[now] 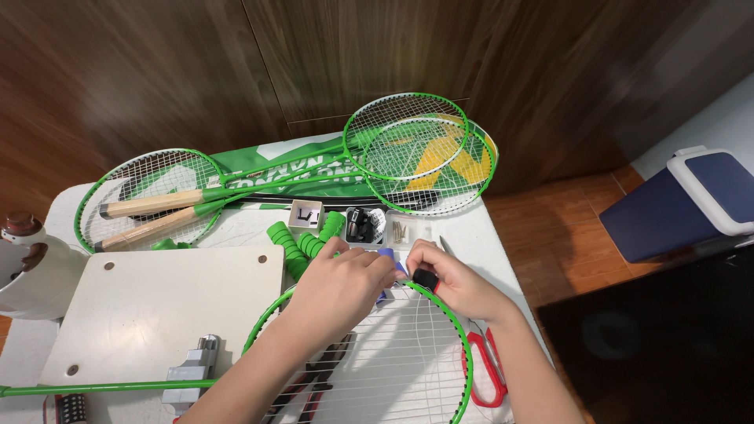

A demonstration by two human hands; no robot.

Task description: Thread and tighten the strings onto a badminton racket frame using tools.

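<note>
A green-framed badminton racket (455,338) with white strings lies in front of me, its head under both hands. My left hand (339,286) pinches a small blue-purple piece (387,255) at the top of the frame. My right hand (452,281) grips a small black clip-like piece (425,279) on the same rim, touching the frame. Fingers of both hands are closed on these parts.
Red-handled scissors (483,369) lie by my right wrist. Green grip rolls (294,243) and small parts trays (367,226) sit just beyond. Several green rackets (408,149) rest on a green bag (290,169). A white board (149,306) with a metal clamp (192,369) is left; a bin (683,204) right.
</note>
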